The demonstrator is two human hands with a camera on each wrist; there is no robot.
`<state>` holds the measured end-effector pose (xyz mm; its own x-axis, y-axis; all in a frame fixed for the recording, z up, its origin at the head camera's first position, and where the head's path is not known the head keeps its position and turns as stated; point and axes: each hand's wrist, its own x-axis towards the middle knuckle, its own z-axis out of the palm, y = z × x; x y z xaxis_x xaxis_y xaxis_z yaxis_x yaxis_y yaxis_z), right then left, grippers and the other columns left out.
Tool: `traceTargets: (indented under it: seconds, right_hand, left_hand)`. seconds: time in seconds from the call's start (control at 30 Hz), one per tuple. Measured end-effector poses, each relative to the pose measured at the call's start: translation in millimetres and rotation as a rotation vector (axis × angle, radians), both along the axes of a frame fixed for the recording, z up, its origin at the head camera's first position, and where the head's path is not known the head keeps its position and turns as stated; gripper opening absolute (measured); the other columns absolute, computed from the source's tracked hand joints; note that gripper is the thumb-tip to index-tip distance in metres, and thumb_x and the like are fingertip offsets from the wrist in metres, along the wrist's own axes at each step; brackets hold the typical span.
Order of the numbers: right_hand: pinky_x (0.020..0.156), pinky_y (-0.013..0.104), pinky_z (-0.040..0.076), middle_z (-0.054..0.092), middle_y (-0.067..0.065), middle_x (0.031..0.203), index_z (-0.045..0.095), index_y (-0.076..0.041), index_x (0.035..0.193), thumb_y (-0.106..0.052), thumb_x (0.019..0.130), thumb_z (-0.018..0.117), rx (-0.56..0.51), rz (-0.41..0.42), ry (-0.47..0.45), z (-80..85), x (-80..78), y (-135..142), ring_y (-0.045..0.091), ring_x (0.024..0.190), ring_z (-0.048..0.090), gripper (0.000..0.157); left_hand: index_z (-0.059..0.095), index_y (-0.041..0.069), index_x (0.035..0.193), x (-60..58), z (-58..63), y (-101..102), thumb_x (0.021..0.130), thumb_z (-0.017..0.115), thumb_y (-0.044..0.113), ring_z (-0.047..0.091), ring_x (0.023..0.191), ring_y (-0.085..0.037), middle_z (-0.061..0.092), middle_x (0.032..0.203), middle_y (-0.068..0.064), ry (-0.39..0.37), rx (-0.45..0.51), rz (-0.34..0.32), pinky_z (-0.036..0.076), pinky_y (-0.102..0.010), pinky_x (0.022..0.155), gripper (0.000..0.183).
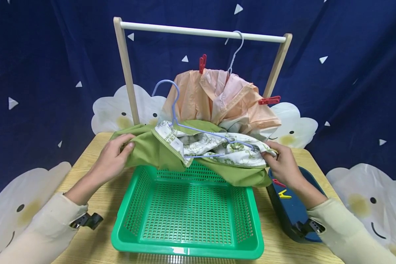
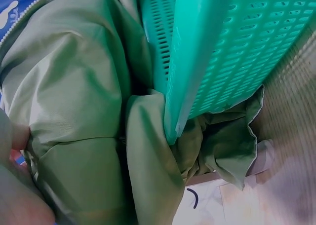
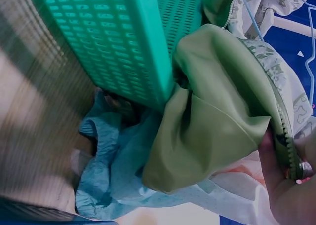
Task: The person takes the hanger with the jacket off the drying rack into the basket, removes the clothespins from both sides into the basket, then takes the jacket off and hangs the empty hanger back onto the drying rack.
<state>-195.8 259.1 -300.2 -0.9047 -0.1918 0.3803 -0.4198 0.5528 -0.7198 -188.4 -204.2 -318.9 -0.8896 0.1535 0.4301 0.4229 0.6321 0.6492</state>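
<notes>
A green zip jacket (image 1: 165,150) with a white patterned lining lies spread over the far side of the green basket (image 1: 188,245). Inside its opening sits a light purple hanger (image 1: 206,131), its hook standing up at the left. My left hand (image 1: 113,157) pinches the jacket's left side between thumb and fingers. On the right, my right hand (image 1: 283,163) grips the zipped edge and lining; in the right wrist view the thumb and fingers hold the green fabric (image 3: 217,116) beside the zipper.
Behind the jacket, a peach garment (image 1: 191,91) hangs on a rack with a white rail (image 1: 198,30), with red clothespins (image 1: 202,63) on it. At the right stands a dark blue bin (image 1: 292,205) with a yellow clothespin (image 1: 284,194). A wooden table (image 1: 99,205) lies beneath.
</notes>
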Motion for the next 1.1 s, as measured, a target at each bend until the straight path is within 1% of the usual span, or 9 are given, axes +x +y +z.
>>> traceTargets:
  seconds: [0.13, 0.3, 0.43, 0.63, 0.73, 0.8, 0.9, 1.0, 1.1]
  right_hand:
    - [0.062, 0.013, 0.052, 0.063, 0.029, 0.112, 0.065, 0.014, 0.118, 0.006, 0.099, 0.054, 0.004, 0.028, -0.014, -4.7, -0.2, 0, -0.008, 0.074, 0.060, 0.023]
    - [0.063, 0.017, 0.053, 0.065, 0.028, 0.107, 0.064, 0.013, 0.121, 0.004, 0.100, 0.052, 0.014, 0.061, -0.057, -6.7, 2.7, -3, -0.005, 0.075, 0.061, 0.025]
    - [0.063, 0.019, 0.051, 0.068, 0.025, 0.098, 0.066, 0.011, 0.117, 0.004, 0.100, 0.052, 0.038, 0.085, -0.058, -3.3, 9.4, -14, -0.003, 0.074, 0.060, 0.023]
    - [0.062, 0.022, 0.052, 0.068, 0.020, 0.095, 0.064, 0.008, 0.118, 0.005, 0.101, 0.048, 0.088, 0.230, -0.176, -4.9, 19.3, -34, -0.001, 0.073, 0.060, 0.023]
    - [0.066, 0.023, 0.051, 0.070, 0.016, 0.099, 0.066, 0.005, 0.117, 0.009, 0.100, 0.048, 0.187, 0.307, -0.211, -9.6, 21.5, -47, 0.002, 0.078, 0.059, 0.026]
    - [0.070, 0.024, 0.050, 0.072, 0.013, 0.104, 0.068, 0.000, 0.119, 0.011, 0.098, 0.048, 0.292, 0.350, -0.221, -12.8, 22.5, -55, 0.006, 0.084, 0.060, 0.031]
    - [0.081, 0.028, 0.051, 0.073, 0.011, 0.117, 0.067, -0.003, 0.128, 0.011, 0.095, 0.050, 0.453, 0.432, -0.220, -16.3, 23.9, -67, 0.012, 0.101, 0.064, 0.040]
    - [0.081, 0.029, 0.048, 0.072, 0.009, 0.122, 0.063, -0.004, 0.135, 0.008, 0.095, 0.050, 0.576, 0.518, -0.259, -17.7, 23.3, -80, 0.011, 0.095, 0.062, 0.044]
    - [0.074, 0.027, 0.043, 0.067, 0.011, 0.132, 0.055, -0.003, 0.144, 0.003, 0.100, 0.049, 0.651, 0.577, -0.373, -17.7, 20.8, -90, 0.007, 0.069, 0.050, 0.045]
  left_hand:
    - [0.067, 0.002, 0.113, 0.0, -1.2, 0, 0.106, 0.047, 0.008, 0.055, 0.097, -0.025, 0.067, 0.108, -0.017, -0.006, 0.020, -0.013, 0.039, -0.037, 0.085, 0.022]
    - [0.067, 0.001, 0.114, -0.7, -1.1, 2, 0.106, 0.045, 0.009, 0.050, 0.088, -0.014, 0.066, 0.103, -0.015, -0.026, 0.078, -0.023, 0.038, -0.025, 0.079, 0.024]
    - [0.068, 0.002, 0.114, -1.5, 0.6, 6, 0.105, 0.047, 0.007, 0.050, 0.088, -0.014, 0.067, 0.102, -0.014, -0.024, 0.062, -0.022, 0.038, -0.026, 0.080, 0.023]
    - [0.068, 0.004, 0.114, -1.5, 1.7, 10, 0.105, 0.048, 0.008, 0.052, 0.087, -0.017, 0.068, 0.101, -0.013, -0.032, 0.050, -0.020, 0.040, -0.027, 0.079, 0.022]
    - [0.068, 0.004, 0.114, -1.7, 1.5, 12, 0.105, 0.048, 0.008, 0.054, 0.089, -0.019, 0.068, 0.103, -0.013, -0.043, 0.045, -0.034, 0.041, -0.029, 0.080, 0.023]
    - [0.068, 0.003, 0.115, -2.3, 1.2, 13, 0.106, 0.047, 0.008, 0.056, 0.092, -0.022, 0.069, 0.106, -0.014, -0.058, 0.045, -0.048, 0.042, -0.033, 0.082, 0.023]
    - [0.067, 0.002, 0.118, -3.4, 0.7, 15, 0.106, 0.047, 0.008, 0.058, 0.098, -0.025, 0.069, 0.111, -0.016, -0.075, 0.036, -0.058, 0.043, -0.040, 0.087, 0.024]
    - [0.067, 0.000, 0.121, -3.4, 0.5, 16, 0.105, 0.048, 0.007, 0.059, 0.101, -0.028, 0.069, 0.114, -0.018, -0.088, 0.030, -0.061, 0.044, -0.045, 0.089, 0.025]
    - [0.066, -0.002, 0.124, -3.0, 1.1, 17, 0.105, 0.049, 0.007, 0.060, 0.107, -0.033, 0.068, 0.119, -0.021, -0.105, 0.018, -0.064, 0.045, -0.050, 0.093, 0.026]
